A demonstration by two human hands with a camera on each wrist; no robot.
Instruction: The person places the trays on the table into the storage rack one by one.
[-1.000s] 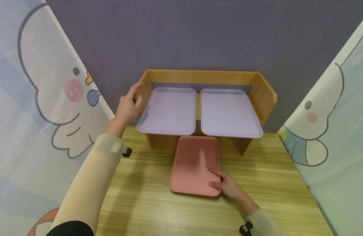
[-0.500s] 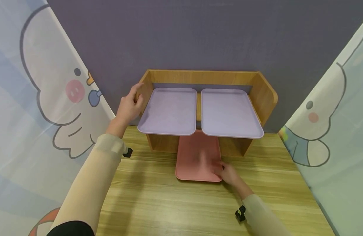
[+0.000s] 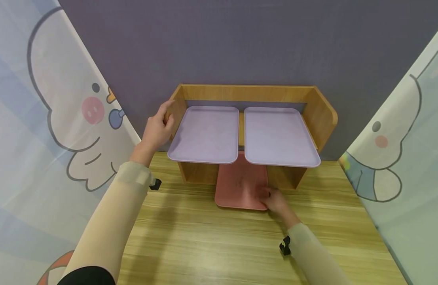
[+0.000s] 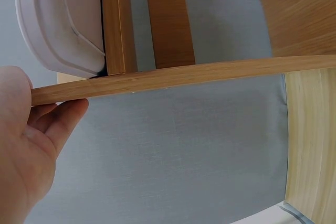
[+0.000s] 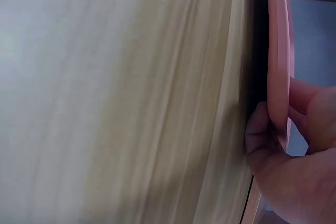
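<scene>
My left hand grips the upper left side panel of a wooden shelf. In the left wrist view, its fingers lie against the panel's outer face. My right hand pinches the near right corner of a pink tray, with digits on both sides of the rim in the right wrist view. The tray's far part reaches into the shelf's lower space and is partly hidden by the upper trays. Two lilac trays, a left one and a right one, lie side by side on the upper level.
The shelf stands on a wood-grain table against a dark grey panel. Cloths printed with cartoon animals hang at the left and the right. Both lilac trays jut forward over the lower opening.
My right hand has pushed the pink tray away from me, further under the lilac trays and into the lower space. The left hand keeps its grip on the side panel.
</scene>
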